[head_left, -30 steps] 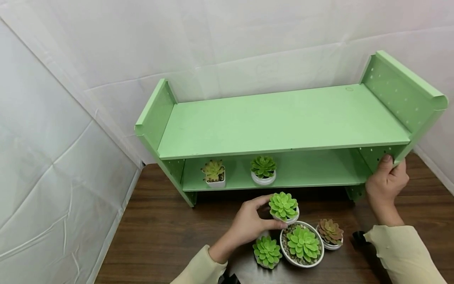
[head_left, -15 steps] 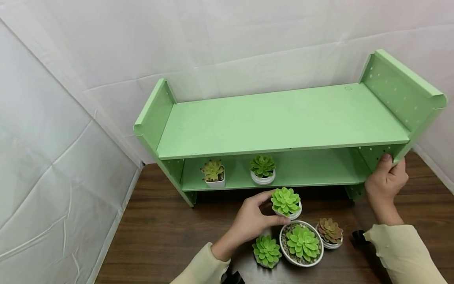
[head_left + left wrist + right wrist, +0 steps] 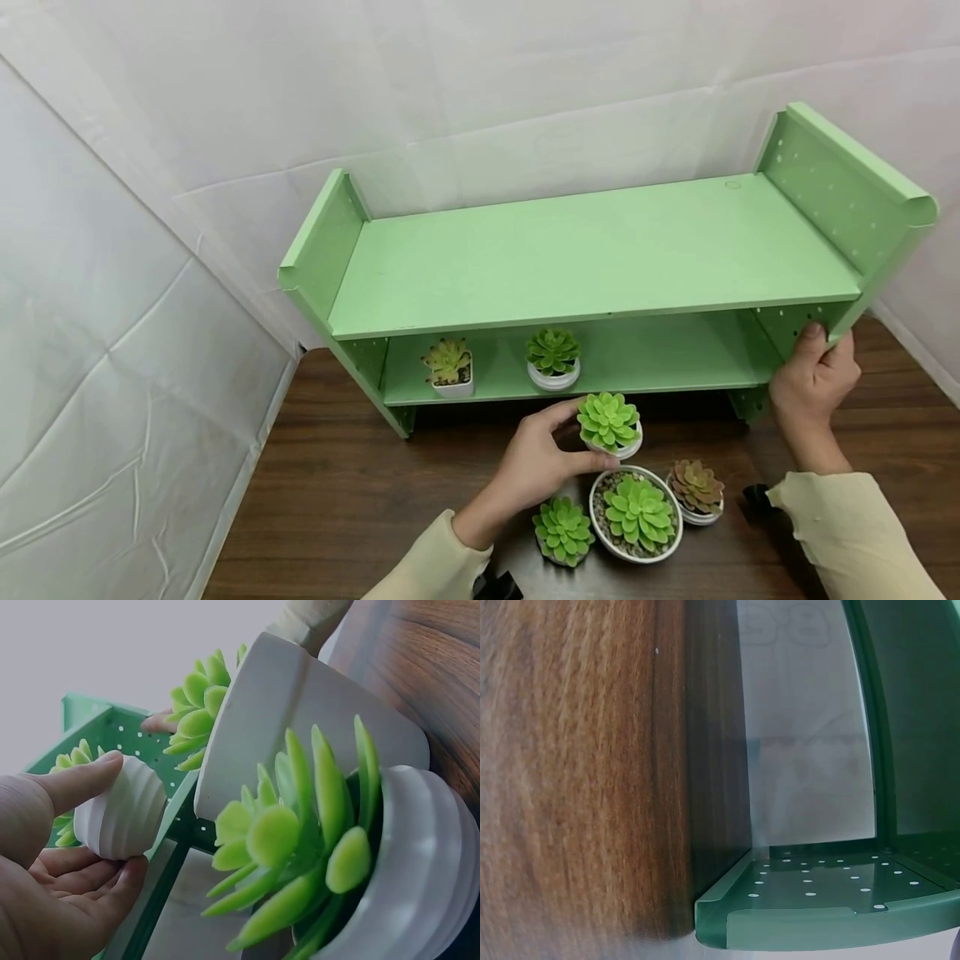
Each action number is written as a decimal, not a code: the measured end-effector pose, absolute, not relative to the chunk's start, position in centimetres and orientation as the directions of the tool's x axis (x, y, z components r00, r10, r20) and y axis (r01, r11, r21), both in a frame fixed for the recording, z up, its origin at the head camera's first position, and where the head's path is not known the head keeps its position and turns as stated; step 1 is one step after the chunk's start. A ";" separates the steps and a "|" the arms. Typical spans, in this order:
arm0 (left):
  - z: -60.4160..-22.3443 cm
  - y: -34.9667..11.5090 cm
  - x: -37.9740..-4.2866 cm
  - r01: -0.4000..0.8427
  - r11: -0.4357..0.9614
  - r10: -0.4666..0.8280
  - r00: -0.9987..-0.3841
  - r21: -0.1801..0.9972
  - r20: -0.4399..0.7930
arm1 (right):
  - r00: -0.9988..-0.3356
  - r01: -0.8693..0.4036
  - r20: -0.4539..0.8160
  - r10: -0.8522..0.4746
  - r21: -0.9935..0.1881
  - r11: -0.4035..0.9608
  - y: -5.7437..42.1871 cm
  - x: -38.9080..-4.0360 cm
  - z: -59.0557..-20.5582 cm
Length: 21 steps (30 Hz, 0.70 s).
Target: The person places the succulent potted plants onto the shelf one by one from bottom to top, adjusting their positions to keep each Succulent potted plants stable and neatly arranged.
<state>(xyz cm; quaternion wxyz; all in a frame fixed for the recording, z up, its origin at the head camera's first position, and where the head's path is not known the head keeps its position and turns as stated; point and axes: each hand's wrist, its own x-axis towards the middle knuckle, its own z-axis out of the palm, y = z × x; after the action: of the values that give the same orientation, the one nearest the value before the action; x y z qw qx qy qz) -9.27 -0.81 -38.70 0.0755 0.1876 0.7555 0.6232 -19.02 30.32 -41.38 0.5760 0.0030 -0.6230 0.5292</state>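
Note:
My left hand [image 3: 528, 462] holds a small bright-green succulent [image 3: 609, 423] by its pot, thumb on one side and fingers on the other. In the left wrist view this is a ribbed white pot [image 3: 124, 814], tilted in that picture. It is in front of the green two-tier shelf [image 3: 592, 258], just beyond a larger succulent in a round white pot [image 3: 639, 515]. My right hand [image 3: 813, 383] grips the front edge of the shelf's right side panel [image 3: 847, 208], below the top board. The right wrist view shows the perforated panel [image 3: 832, 889] by the table.
On the lower board stand a yellowish succulent in a square pot [image 3: 452, 367] and a green one in a round pot [image 3: 553, 360]. Another green succulent [image 3: 564, 530] and a reddish one [image 3: 696, 487] flank the large pot on the wooden table [image 3: 315, 500]. White sheeting [image 3: 525, 100] hangs behind.
My left hand has carried the small succulent a little to the right and toward the shelf. My right hand keeps its grip on the side panel.

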 end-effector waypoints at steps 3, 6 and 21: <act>-38.7 -0.7 -9.3 0.200 0.162 0.372 -0.919 0.966 0.128 | -0.339 -0.618 0.726 0.599 -0.652 0.440 30.3 -19.1 -41.3; -38.6 -0.6 -9.3 0.200 0.155 0.369 -0.920 0.967 0.132 | -0.338 -0.618 0.729 0.595 -0.649 0.444 30.2 -19.0 -41.3; -38.0 -0.1 -9.4 0.163 0.208 0.315 -0.945 0.965 0.092 | -0.343 -0.587 0.717 0.606 -0.668 0.458 30.3 -18.7 -41.3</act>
<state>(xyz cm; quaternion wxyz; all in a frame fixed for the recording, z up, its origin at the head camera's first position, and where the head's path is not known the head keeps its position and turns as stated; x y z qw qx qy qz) -9.44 -0.10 -37.96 0.0623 0.1542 0.7745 0.6103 -18.72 30.28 -41.29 0.5730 -0.0079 -0.6330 0.5205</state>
